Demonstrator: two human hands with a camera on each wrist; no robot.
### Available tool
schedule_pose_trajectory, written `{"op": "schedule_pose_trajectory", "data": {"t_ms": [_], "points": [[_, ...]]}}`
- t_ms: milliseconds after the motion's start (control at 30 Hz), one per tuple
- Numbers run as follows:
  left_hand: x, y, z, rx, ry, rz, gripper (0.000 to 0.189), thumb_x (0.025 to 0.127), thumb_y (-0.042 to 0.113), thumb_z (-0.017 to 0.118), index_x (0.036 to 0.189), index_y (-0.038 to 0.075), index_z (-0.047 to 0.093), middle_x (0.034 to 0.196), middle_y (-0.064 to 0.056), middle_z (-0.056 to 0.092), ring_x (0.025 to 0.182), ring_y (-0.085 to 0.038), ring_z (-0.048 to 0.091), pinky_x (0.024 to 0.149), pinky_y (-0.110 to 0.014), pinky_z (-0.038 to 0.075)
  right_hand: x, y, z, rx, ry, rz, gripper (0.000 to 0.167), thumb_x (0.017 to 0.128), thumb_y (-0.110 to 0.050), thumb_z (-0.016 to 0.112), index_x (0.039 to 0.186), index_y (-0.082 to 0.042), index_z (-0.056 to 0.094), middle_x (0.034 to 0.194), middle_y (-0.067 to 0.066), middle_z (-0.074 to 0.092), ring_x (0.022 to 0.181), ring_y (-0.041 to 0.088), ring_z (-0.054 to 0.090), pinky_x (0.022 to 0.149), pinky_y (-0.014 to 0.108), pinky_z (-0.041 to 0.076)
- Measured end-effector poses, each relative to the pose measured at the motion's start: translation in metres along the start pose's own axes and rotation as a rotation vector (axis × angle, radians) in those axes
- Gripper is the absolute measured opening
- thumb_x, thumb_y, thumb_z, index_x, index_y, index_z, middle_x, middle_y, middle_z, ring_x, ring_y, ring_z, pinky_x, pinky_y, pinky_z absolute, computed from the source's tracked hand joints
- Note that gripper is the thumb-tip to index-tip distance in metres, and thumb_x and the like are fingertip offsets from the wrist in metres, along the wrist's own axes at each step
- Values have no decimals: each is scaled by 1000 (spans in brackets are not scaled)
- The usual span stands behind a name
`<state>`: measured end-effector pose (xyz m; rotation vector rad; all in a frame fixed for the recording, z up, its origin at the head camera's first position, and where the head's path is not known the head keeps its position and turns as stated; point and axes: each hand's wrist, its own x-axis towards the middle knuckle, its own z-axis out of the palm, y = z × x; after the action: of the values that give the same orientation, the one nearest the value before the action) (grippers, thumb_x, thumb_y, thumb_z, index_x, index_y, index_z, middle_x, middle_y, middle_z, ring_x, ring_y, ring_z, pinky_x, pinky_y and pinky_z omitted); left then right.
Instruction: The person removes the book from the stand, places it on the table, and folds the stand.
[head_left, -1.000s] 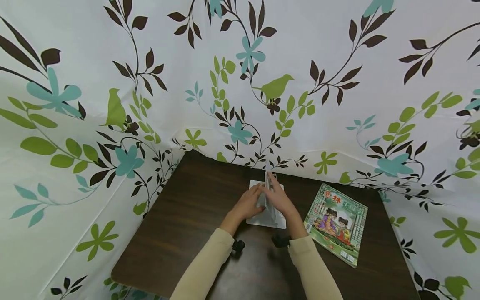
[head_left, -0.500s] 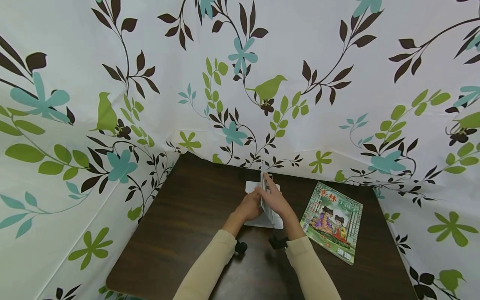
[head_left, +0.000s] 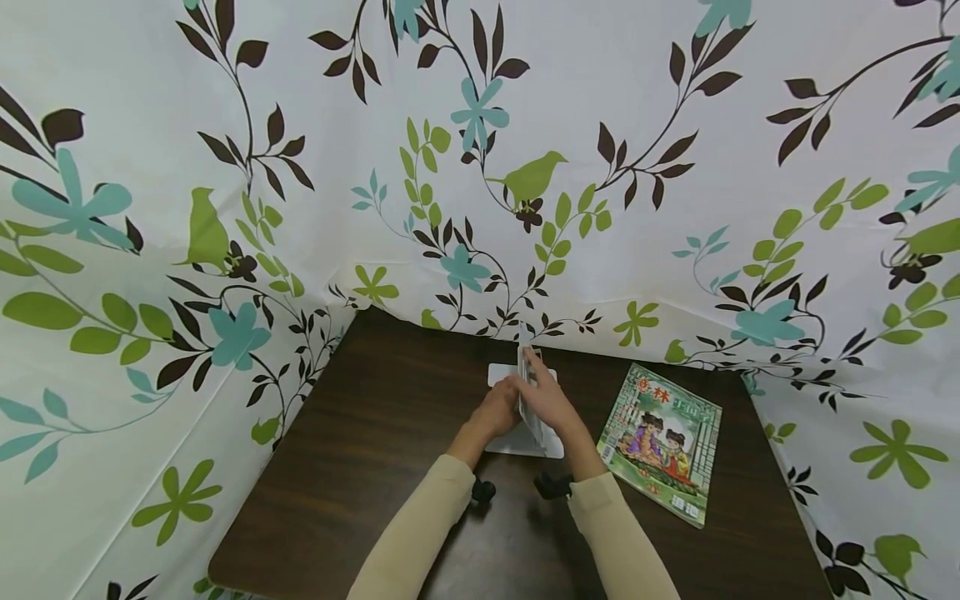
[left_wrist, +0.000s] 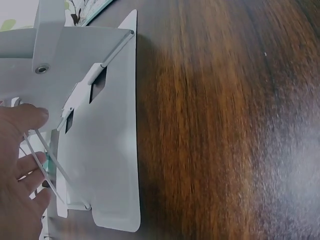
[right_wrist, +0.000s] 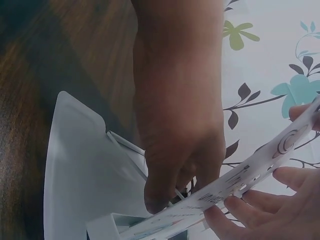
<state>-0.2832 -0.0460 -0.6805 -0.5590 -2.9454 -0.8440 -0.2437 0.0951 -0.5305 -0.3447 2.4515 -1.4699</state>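
A white folding metal book stand sits on the dark wooden table, its base plate point(head_left: 501, 445) flat and its panel point(head_left: 522, 360) standing nearly upright, seen edge-on from the head. My left hand point(head_left: 497, 410) is on the panel's left side. In the left wrist view, the thumb and fingers of this left hand point(left_wrist: 20, 165) pinch the thin wire support point(left_wrist: 47, 155) above the base plate point(left_wrist: 112, 160). My right hand point(head_left: 551, 402) holds the panel from the right. Its fingers point(right_wrist: 260, 200) press on the printed panel face point(right_wrist: 220, 192) in the right wrist view; the thumb is partly hidden.
A green illustrated magazine point(head_left: 662, 446) lies on the table point(head_left: 390, 417) to the right of the stand. A white cloth point(head_left: 420, 208) printed with leaves and birds hangs behind and around the table.
My left hand has moved in closer against the panel, covering more of the base side. The right hand stays on the panel. The whole head view has shifted slightly.
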Motion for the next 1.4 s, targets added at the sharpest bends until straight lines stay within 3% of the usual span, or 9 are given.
{"op": "schedule_pose_trajectory", "data": {"t_ms": [133, 333, 433, 533, 700, 767, 1133, 1233, 1400], "points": [[10, -11, 16, 5, 32, 28, 68, 93, 18, 78, 154, 3, 52, 154, -19, 56, 143, -40, 51, 122, -49, 43, -1, -1, -2, 4, 12, 6, 77, 112, -41, 54, 175, -19, 16, 181, 15, 15, 160, 50, 29, 125, 68, 33], [7, -9, 12, -111, 64, 44, 62, 98, 22, 76, 154, 7, 53, 151, -19, 57, 142, -41, 52, 120, -54, 44, -3, -1, -4, 30, 19, 20, 75, 111, -37, 52, 175, -20, 17, 181, 14, 14, 161, 48, 31, 121, 67, 39], [-1, 0, -1, -242, 49, 18, 61, 99, 18, 74, 155, 6, 52, 151, -23, 55, 144, -45, 50, 120, -59, 42, -3, 0, -7, 39, 25, 17, 73, 111, -34, 51, 174, -18, 18, 181, 16, 14, 160, 49, 32, 119, 67, 41], [-9, 14, -21, -281, 19, 1, 59, 102, 15, 71, 156, 5, 50, 153, -25, 53, 144, -46, 49, 119, -60, 43, -3, 2, -10, 57, 34, 13, 72, 111, -31, 50, 174, -17, 19, 180, 18, 16, 159, 51, 32, 119, 67, 41], [-19, 38, -53, -217, -33, -9, 57, 105, 17, 68, 158, 4, 48, 155, -25, 53, 146, -44, 49, 120, -58, 43, -3, 6, -16, 124, 64, 36, 71, 110, -29, 49, 174, -19, 20, 176, 20, 25, 158, 50, 34, 115, 65, 44], [-21, 41, -55, -189, -39, -12, 57, 106, 18, 68, 158, 6, 48, 155, -23, 53, 146, -42, 50, 120, -55, 43, -3, 9, -18, 140, 81, 49, 71, 109, -27, 49, 173, -20, 21, 175, 20, 28, 157, 48, 36, 114, 64, 44], [-20, 31, -51, -267, -32, -28, 61, 106, 19, 66, 161, 4, 45, 159, -24, 50, 149, -41, 47, 122, -55, 41, -7, 14, -28, 171, 157, 86, 71, 103, -20, 48, 171, -19, 28, 172, 20, 34, 150, 42, 40, 114, 67, 40], [-16, 18, -36, -329, 28, -7, 65, 105, 24, 65, 164, 10, 42, 159, -21, 50, 149, -40, 47, 120, -55, 43, -7, 16, -30, 187, 164, 82, 71, 103, -18, 49, 171, -20, 28, 173, 18, 32, 154, 42, 36, 117, 68, 36], [-16, 16, -26, -346, 79, -2, 69, 105, 22, 63, 168, 14, 35, 164, -22, 46, 153, -41, 42, 122, -57, 41, -14, 9, -39, 231, 156, 91, 71, 103, -12, 47, 172, -14, 27, 173, 23, 30, 157, 43, 33, 122, 65, 31]]}}
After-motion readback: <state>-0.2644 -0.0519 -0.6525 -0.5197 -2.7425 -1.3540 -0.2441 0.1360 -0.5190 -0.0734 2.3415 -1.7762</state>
